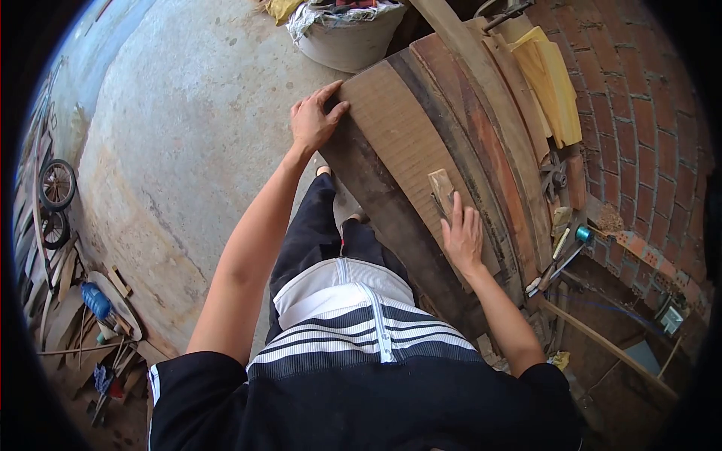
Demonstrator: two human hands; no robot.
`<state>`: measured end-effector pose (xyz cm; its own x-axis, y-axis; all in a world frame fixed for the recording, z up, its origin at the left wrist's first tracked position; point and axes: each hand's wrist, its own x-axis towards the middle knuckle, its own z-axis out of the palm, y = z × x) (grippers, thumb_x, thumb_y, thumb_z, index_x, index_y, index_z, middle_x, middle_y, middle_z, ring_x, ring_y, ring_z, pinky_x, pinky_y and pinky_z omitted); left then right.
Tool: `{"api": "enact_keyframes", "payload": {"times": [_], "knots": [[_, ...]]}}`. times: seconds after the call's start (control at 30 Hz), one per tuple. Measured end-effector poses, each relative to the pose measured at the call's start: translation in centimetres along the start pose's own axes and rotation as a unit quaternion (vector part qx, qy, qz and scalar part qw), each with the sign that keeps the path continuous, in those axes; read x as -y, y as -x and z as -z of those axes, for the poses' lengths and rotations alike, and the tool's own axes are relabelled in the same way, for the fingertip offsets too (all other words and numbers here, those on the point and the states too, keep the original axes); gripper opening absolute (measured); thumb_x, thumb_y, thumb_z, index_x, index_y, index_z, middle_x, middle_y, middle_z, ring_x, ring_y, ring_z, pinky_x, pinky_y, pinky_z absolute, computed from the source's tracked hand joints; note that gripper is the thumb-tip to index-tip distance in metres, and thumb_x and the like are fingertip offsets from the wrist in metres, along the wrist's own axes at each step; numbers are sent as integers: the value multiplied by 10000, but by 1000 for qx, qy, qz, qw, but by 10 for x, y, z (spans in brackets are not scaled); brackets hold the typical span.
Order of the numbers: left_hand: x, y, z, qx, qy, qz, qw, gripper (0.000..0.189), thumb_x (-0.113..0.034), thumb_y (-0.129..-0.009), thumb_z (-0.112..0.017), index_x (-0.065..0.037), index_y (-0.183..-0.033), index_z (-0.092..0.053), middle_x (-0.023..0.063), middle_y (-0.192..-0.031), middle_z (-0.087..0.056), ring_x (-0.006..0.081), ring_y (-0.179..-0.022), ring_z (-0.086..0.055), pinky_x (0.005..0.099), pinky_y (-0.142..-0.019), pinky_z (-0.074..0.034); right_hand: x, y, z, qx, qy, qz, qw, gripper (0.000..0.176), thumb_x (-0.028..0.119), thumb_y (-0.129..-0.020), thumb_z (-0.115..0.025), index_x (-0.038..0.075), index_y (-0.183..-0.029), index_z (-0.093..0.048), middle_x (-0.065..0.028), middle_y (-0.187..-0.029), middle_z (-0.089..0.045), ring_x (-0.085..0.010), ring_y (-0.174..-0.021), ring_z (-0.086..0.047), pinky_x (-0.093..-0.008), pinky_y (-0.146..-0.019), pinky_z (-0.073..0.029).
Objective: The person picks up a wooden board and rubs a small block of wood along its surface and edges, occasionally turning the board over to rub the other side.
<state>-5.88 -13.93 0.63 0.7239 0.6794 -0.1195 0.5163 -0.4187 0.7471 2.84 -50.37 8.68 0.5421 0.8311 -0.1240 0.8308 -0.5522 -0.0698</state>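
A brown ridged sheet that looks like cardboard (398, 124) lies on a workbench of dark planks (361, 161). My left hand (314, 119) is at its far left corner, thumb and forefinger apart, with the fingertips right at the edge. Over the sheet's right side, my right hand (462, 234) lies with its fingers stretched out. Just beyond those fingertips is a small pale wooden block (441, 183), and a darker strip beside it is partly hidden by the hand.
A white sack (347, 37) stands past the bench. Yellowish boards (547, 86) lean near the brick wall (632, 128) at right. A blue-green spool (583, 234) sits by the bench's right end. Wheels (57, 185), a blue bottle (95, 301) and wood scraps lie at left.
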Motion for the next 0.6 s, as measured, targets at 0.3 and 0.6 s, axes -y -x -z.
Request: {"api": "enact_keyframes", "payload": {"times": [0.3, 0.6], "knots": [[-9, -1, 7, 10, -7, 11, 1000, 500, -388, -817, -651, -222, -1285, -589, 96, -1168, -661, 288, -1091, -611, 421, -1027, -360, 80, -249, -11, -168, -52, 40, 984, 657, 294, -844, -651, 92, -1400, -365, -128, -1017, -506, -300, -926, -521, -441, -763, -439], [-4, -3, 3, -1, 21, 15, 1000, 489, -389, -811, -669, -246, -1274, -605, 98, -1150, -672, 251, -1100, -612, 426, -1083, -289, -34, -14, -11, -42, 4, 12, 999, 771, 247, -818, -695, 93, -1459, -294, -138, -993, -467, -313, -885, -499, -439, -758, -439]]}}
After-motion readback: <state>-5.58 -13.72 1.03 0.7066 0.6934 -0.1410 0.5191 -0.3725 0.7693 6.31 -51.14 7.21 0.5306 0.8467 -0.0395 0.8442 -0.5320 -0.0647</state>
